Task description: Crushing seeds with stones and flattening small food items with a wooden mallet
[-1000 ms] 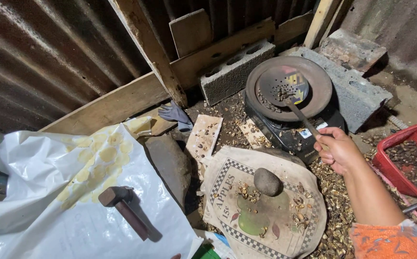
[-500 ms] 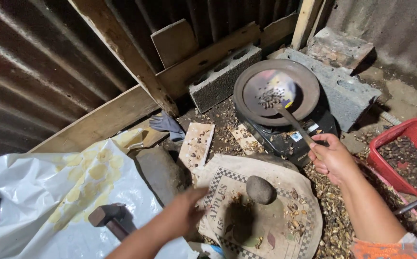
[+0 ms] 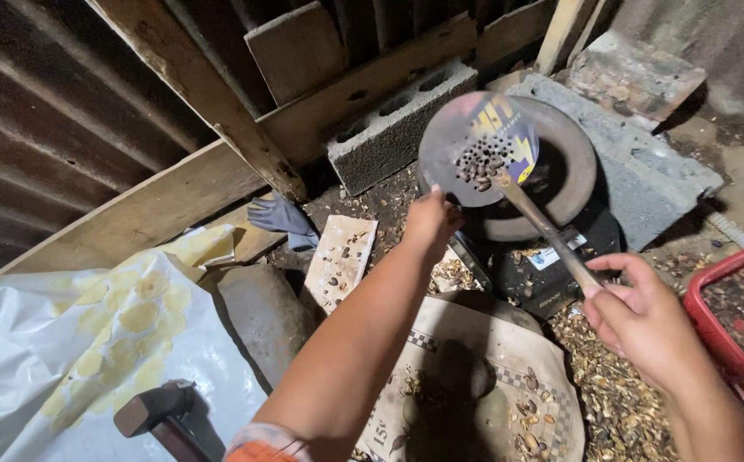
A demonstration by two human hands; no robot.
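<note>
Skimmer (image 3: 477,147): round perforated disc, nuts on it; right hand (image 3: 637,312) grips handle, left hand (image 3: 430,222) closed under rim.

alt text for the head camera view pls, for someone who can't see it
A person's right hand holds the handle of a perforated metal skimmer carrying a few dark nuts, lifted over a round dark pan, while the left hand reaches up to the skimmer's rim. Below lie a printed sack with shell bits, a red basket and a hammer.
</note>
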